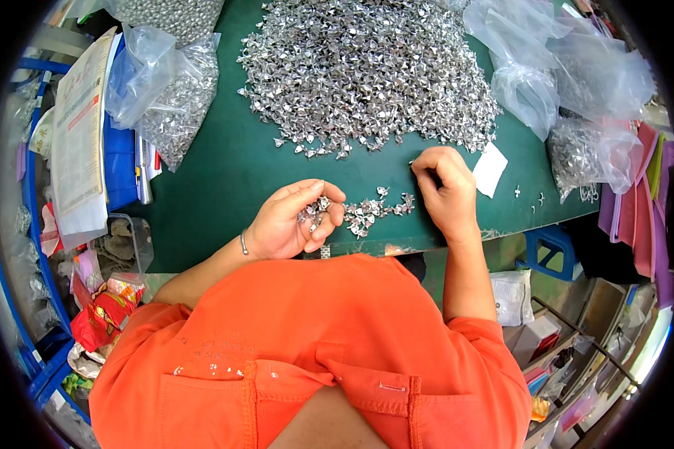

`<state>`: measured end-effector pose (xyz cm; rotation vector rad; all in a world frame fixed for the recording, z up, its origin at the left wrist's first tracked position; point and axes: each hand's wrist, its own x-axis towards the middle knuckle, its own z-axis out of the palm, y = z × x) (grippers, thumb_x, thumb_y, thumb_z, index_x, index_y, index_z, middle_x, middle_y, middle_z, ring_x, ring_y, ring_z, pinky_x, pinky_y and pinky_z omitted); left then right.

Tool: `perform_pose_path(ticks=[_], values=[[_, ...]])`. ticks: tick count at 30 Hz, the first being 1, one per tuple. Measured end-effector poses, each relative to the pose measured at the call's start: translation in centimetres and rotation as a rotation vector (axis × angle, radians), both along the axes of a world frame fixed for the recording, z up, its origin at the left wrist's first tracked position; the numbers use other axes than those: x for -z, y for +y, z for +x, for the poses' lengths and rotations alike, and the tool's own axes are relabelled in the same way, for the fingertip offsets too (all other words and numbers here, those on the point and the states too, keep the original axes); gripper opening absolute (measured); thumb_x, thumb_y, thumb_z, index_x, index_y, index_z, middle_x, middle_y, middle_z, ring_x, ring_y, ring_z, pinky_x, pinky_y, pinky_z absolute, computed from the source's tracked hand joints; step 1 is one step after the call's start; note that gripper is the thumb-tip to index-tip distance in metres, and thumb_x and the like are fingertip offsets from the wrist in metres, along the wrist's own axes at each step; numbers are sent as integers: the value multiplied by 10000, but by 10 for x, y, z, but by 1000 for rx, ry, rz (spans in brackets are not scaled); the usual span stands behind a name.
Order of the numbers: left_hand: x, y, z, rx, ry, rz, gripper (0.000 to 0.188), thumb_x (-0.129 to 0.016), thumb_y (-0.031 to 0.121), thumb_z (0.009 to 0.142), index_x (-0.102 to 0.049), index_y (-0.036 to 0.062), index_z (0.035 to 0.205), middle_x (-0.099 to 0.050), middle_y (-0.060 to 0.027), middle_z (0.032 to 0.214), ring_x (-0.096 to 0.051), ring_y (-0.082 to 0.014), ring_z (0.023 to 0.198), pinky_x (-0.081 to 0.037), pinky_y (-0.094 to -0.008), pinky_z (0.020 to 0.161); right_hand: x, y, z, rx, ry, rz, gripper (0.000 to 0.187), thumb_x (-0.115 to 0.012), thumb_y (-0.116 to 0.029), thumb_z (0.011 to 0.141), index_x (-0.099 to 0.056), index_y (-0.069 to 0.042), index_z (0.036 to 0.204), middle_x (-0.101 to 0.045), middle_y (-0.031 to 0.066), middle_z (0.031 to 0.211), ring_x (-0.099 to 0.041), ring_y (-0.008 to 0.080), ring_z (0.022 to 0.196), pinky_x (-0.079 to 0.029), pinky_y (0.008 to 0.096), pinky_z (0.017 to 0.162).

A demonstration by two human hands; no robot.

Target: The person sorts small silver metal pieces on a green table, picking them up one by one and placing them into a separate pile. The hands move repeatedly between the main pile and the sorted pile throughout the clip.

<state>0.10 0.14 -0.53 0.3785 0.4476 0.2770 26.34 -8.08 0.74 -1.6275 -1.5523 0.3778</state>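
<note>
My left hand (pixel 281 218) is cupped, its fingers curled round several small silver metal pieces (pixel 316 212). Beside its fingertips a small cluster of like pieces (pixel 364 216) lies on the green tabletop (pixel 202 213), near the front edge. To the right of that cluster is my right hand (pixel 451 191), fingers bent and pressed together in a pinch above the table. A tiny dark bit shows at its fingertips, too small to name. Beyond both hands spreads a large heap of the same shiny pieces (pixel 371 75).
A white paper slip (pixel 490 170) lies right of my right hand, with a few loose cross-shaped bits (pixel 541 199) farther right. Filled clear plastic bags (pixel 178 101) stand at the left, more bags (pixel 577 153) at the right. A blue stool (pixel 550 253) is below the table's right edge.
</note>
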Motion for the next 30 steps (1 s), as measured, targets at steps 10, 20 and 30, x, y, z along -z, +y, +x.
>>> perform_pose_path(ticks=[10, 20, 30], values=[[-2, 1, 1, 12, -17, 10, 340, -380, 258, 1080, -593, -5, 1109, -637, -131, 906, -500, -103, 612, -420, -234, 434, -2, -9, 1, 177, 139, -116, 119, -701, 48, 815, -653, -19, 900, -681, 101, 923, -650, 225, 826, -520, 328, 721], [0, -1, 0, 2, 11, 11, 346, -379, 264, 1080, -595, -4, 1109, -635, -135, 909, -493, -110, 604, -418, -235, 436, -15, 19, -5, -127, -51, 70, 125, -701, 25, 785, -670, -28, 894, -667, 97, 921, -639, 288, 878, -512, 386, 774], [0, -1, -1, 1, -4, 1, 347, -383, 269, 1079, -600, -1, 1108, -640, -130, 904, -496, -106, 610, -416, -234, 432, -13, 12, 10, -113, 33, -148, 142, -665, 74, 792, -660, -5, 910, -665, 108, 896, -663, 283, 842, -532, 354, 737]])
